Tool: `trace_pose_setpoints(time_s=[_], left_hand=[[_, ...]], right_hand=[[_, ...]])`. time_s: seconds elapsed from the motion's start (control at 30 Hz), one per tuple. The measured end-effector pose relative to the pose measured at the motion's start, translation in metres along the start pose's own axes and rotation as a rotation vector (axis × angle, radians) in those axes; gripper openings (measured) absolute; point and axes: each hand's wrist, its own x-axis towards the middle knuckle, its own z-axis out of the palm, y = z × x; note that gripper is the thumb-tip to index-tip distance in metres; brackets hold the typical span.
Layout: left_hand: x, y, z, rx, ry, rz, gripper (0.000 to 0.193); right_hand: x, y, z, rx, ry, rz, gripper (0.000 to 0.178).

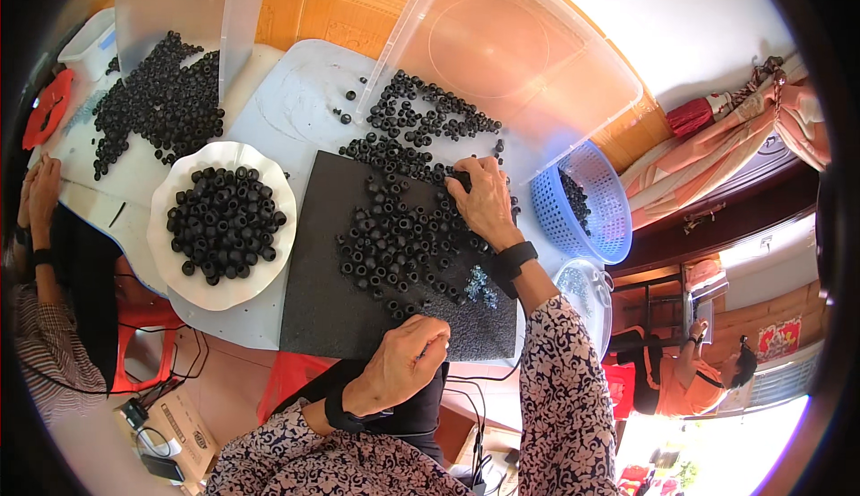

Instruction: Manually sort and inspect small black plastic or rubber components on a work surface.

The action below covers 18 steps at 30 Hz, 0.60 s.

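Many black beads with wide holes [394,245] lie loose on a dark textured mat [318,308] in front of me. My right hand [485,202] reaches to the far right part of the pile, its thumb and fingers bent around black beads there. Above the mat's near edge is my left hand [403,366], fingers curled closed; whatever they hold, if anything, is hidden. A small cluster of bluish bits [481,287] rests on the mat below my right wrist. Left of the mat, a white scalloped plate [163,243] carries a heap of black beads.
More beads [425,111] spread beyond the mat beside a translucent plastic bin [502,39]. A blue perforated basket [605,227] and a clear round container [587,308] stand right. Another person's hands [40,196] rest at the far left, near another bead pile [161,93]. Someone sits at far right.
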Motion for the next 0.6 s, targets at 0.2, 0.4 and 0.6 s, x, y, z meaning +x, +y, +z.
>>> trace_pose_setpoints(time_s=[0.2, 0.4, 0.6], left_hand=[[-0.001, -0.001, 0.0, 0.01, -0.008, 0.011, 0.006], [-0.001, -0.002, 0.001, -0.002, 0.003, 0.041, 0.006], [-0.002, -0.005, 0.0, 0.019, -0.014, 0.067, 0.005]], right_hand=[[0.005, 0.001, 0.006, 0.095, -0.067, 0.029, 0.027], [0.001, -0.009, -0.001, 0.033, -0.056, 0.088, 0.028], [0.007, -0.026, 0.004, 0.083, -0.086, 0.036, 0.032]])
